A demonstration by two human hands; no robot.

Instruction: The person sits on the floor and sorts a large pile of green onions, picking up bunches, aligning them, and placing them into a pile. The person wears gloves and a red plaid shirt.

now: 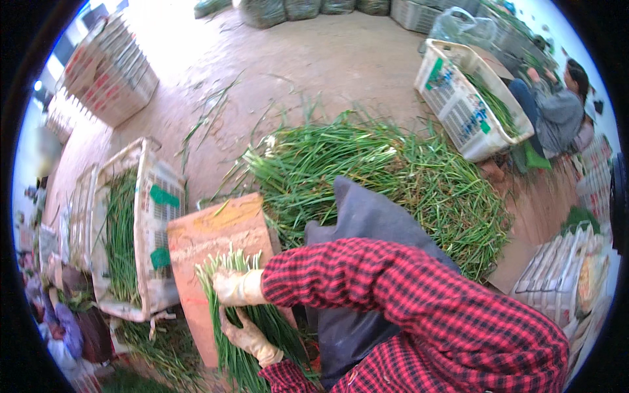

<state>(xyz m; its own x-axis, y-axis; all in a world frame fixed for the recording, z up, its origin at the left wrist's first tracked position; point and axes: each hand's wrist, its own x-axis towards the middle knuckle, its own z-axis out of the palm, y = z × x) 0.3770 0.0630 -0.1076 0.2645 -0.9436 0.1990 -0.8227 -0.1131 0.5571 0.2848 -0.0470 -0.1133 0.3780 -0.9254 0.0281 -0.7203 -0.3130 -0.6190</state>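
Observation:
My right hand [237, 287], in a pale rubber glove, lies over the white root ends of a bunch of green garlic chives or similar long stalks [236, 351] on a worn board [196, 290]. Below it, my left hand [250, 338], gloved alike, rests on the green stalks with thumb and fingers apart. Whether the right fingers grip the bunch cannot be told from here. A large heap of the same stalks [314, 167] spreads over the floor beyond my knees, tidier at the left and more tangled at the right.
A white plastic crate [141, 294] holding stalks stands left of the board. Another crate [449, 110] with stalks is at the upper right, beside a seated person [560, 113]. Stacked crates [110, 78] stand at the upper left, others [550, 280] at the right. More people sit at the left edge.

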